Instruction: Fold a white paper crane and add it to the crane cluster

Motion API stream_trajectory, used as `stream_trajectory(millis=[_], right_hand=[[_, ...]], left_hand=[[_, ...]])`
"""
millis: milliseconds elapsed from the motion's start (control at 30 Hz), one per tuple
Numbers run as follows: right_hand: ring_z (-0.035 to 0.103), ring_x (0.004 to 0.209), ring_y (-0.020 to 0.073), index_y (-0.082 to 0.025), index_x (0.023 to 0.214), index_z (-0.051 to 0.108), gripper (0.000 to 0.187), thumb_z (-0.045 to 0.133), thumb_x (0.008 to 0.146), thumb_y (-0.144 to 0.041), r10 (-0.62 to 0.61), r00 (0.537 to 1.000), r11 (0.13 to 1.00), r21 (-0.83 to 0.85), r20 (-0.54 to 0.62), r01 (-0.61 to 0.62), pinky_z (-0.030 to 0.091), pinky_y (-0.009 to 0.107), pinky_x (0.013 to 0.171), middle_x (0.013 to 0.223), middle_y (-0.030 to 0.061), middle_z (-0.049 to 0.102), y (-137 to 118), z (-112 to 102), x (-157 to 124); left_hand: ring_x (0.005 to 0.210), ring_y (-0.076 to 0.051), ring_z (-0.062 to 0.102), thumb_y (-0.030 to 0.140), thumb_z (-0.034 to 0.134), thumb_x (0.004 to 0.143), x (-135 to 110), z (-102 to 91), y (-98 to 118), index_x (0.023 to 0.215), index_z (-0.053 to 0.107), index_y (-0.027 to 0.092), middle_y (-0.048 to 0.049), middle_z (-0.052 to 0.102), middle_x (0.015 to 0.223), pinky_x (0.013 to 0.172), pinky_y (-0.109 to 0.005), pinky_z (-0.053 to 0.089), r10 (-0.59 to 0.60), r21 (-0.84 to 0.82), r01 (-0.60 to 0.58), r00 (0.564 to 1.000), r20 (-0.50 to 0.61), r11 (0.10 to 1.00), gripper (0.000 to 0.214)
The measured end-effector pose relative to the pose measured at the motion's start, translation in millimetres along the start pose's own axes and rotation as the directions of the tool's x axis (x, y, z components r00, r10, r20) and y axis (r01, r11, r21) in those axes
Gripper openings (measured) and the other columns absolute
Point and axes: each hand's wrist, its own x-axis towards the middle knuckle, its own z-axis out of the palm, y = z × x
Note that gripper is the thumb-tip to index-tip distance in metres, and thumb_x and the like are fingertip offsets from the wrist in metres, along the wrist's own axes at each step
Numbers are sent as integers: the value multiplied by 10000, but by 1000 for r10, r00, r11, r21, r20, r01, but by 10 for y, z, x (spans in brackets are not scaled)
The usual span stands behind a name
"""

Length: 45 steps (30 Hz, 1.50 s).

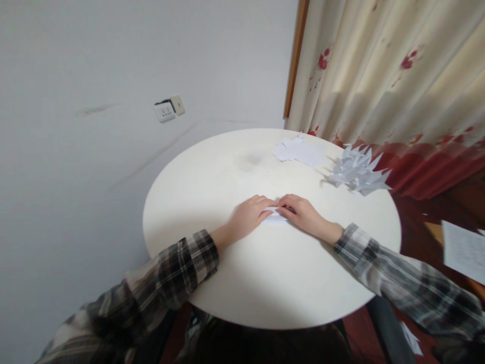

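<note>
A small folded sheet of white paper (273, 217) lies near the middle of the round white table (265, 283). My left hand (250, 216) has its fingers closed on the paper's left part, thumb on the near side. On the right part, my right hand (299, 211) pinches the paper with bent fingers and thumb. The two hands almost meet at the paper's far edge. Both hands cover much of the sheet, so its full folded shape is hidden.
A heap of pointed folded-paper pieces (358, 169) stands at the table's right far side. Left of it lie loose paper sheets (299, 150). A wall with a socket (165, 112) is at the left; a patterned curtain (379, 71) hangs behind. Printed paper (464, 250) lies off to the right.
</note>
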Motion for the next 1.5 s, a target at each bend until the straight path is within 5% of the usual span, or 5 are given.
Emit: stream_trajectory(millis=[400,633,1033,1300,1500], right_hand=[[531,780,148,-178,788,594,53,559,800,-141,41,999,999,-6,8,-41,419,262,704,800,33,576,69,26,45],[504,650,121,-165,808,565,53,594,786,-204,161,986,987,-18,52,-160,372,226,597,727,14,565,120,46,75],[470,553,98,-160,709,599,123,616,726,-281,299,946,912,255,122,-321,337,224,531,617,-11,559,173,-45,84],[527,662,125,-160,791,610,195,577,753,-348,398,912,728,640,-101,-247,398,261,620,746,17,610,114,-44,84],[549,849,161,-200,897,612,150,508,835,-289,224,868,921,387,-443,-41,423,297,730,904,45,607,-86,-110,50]], left_hand=[[938,-170,518,232,450,883,15,1,24,889,560,188,-28,602,942,852,-320,398,70,82,-69,998,-6,994,119],[933,-224,534,521,491,811,-14,-9,95,917,567,149,-91,600,966,828,-372,405,178,235,-179,984,26,955,394],[938,-197,599,122,417,861,-17,37,55,1030,566,108,-102,652,968,808,-340,483,326,350,-332,942,81,876,225],[902,-173,625,185,456,860,29,-83,23,968,631,159,-63,681,963,834,-293,467,-7,-173,-58,935,-354,983,207],[765,-154,615,324,588,777,175,-201,102,833,623,137,-46,674,815,741,-270,473,-484,-883,-19,831,-274,469,198]])
